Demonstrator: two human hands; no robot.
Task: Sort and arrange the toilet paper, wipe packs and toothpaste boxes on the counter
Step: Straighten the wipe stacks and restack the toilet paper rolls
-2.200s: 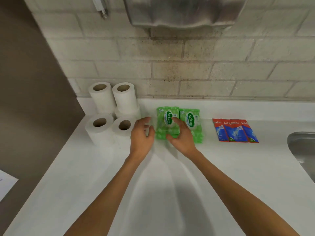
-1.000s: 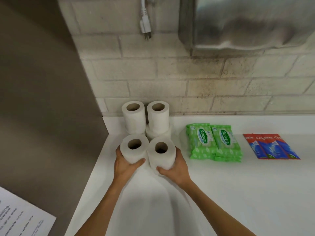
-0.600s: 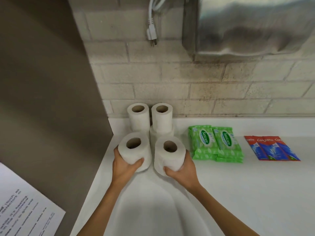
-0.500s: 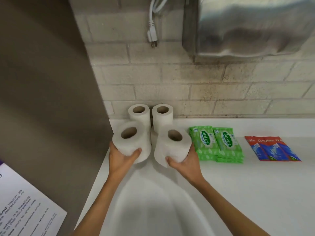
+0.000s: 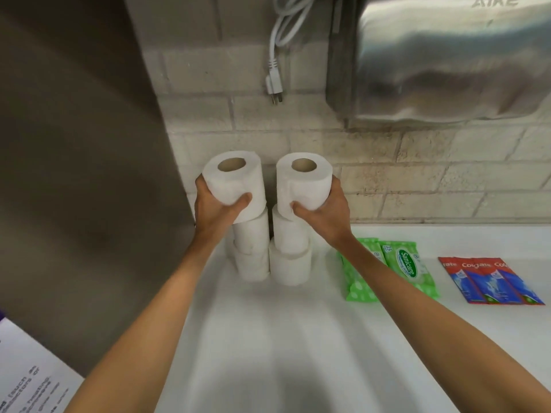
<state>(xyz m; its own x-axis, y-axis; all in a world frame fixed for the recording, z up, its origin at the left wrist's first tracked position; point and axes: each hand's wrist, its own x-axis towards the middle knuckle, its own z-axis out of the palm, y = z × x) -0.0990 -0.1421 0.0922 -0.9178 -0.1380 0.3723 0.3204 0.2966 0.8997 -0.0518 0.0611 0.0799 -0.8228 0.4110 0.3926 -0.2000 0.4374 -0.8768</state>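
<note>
Paper, soft and white: left hand (image 5: pixel 217 211) wraps one cylindrical toilet roll (image 5: pixel 235 181), right hand (image 5: pixel 326 211) wraps a second roll (image 5: pixel 305 183), both just over two-roll stacks (image 5: pixel 289 260) on the glossy bench (image 5: pixel 298 338).

wipe pack (image 5: pixel 356 286): half behind forearm (image 5: pixel 417 311) | dryer (image 5: pixel 447 61): cropped top-right | sheet (image 5: pixel 26 371) text: blurred

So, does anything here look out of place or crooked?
Yes: a white plug hangs loose, unplugged, beside the hand dryer, and the stacked toilet rolls sit offset rather than squarely aligned.
</note>
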